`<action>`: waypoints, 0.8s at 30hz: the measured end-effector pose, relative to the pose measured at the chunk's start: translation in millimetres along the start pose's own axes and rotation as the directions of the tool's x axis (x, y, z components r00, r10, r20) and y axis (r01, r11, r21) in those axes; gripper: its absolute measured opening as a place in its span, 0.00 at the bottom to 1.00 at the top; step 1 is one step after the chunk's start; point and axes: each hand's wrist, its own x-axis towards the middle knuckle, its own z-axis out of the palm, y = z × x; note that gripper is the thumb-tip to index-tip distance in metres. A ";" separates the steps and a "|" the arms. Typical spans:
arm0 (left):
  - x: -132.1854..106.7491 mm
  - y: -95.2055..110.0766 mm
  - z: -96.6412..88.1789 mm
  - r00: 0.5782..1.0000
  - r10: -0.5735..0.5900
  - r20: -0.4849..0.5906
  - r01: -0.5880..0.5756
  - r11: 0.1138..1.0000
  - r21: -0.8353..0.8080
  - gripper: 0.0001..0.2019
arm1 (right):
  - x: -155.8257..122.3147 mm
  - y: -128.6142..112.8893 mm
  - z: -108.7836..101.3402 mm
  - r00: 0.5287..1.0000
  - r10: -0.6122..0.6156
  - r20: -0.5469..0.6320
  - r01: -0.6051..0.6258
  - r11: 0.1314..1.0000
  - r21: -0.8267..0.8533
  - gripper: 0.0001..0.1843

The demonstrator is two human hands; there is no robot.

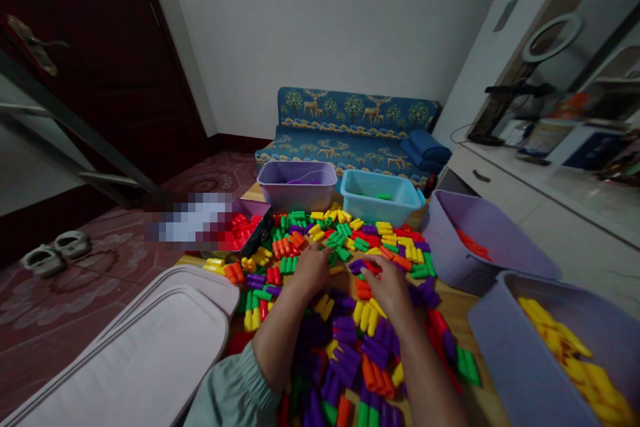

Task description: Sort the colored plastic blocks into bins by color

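Observation:
Many tube-shaped plastic pieces in red, green, yellow, orange and purple, several of them joined side by side, cover the wooden table (457,310). Above the middle of the pile, my left hand (314,268) is curled downward beside some green pieces (342,253); what its fingertips hold is hidden. My right hand (386,281) is closed, with a red plastic piece (373,267) between thumb and fingers. A purple piece (357,267) lies just left of those fingertips. Yellow joined pieces (367,317) rest below, between my forearms.
A purple bin (299,193) and a light blue bin (380,203) stand at the back. To the right are a bin with orange pieces (473,245) and another with yellow pieces (575,363). A box of red pieces (245,230) sits left, with pale lids (145,353) nearer me.

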 end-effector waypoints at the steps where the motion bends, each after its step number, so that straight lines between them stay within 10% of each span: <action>1: 0.9 2.0 1.4 0.999 -0.017 0.034 0.016 0.999 0.043 0.23 | -1.6 0.2 1.3 0.999 -0.031 0.021 0.032 0.999 -0.041 0.15; 9: -4.5 4.5 -0.1 0.999 0.026 -0.019 -0.024 0.994 0.102 0.15 | -7.4 -19.3 16.4 0.965 -0.152 0.215 0.205 0.946 -0.253 0.25; 14: -10.6 -8.3 1.1 0.960 -0.108 -0.259 0.019 0.945 -0.325 0.16 | 0.0 -28.7 15.5 0.953 -0.121 0.279 0.212 0.922 -0.325 0.24; 17: -12.5 -13.5 -1.6 0.903 -0.400 -0.157 0.099 0.551 -0.829 0.17 | 12.2 -38.5 18.4 0.941 -0.099 0.323 0.233 0.884 -0.406 0.26; 20: -14.7 -15.7 -8.7 0.882 -0.462 0.095 0.128 0.039 -0.991 0.19 | 23.0 -47.6 26.1 0.925 -0.006 0.380 0.224 0.817 -0.531 0.25; 24: -18.1 -15.3 -18.3 0.912 -0.355 0.204 0.122 -0.240 -0.963 0.21 | 26.1 -54.1 35.9 0.917 0.082 0.391 0.211 0.731 -0.649 0.19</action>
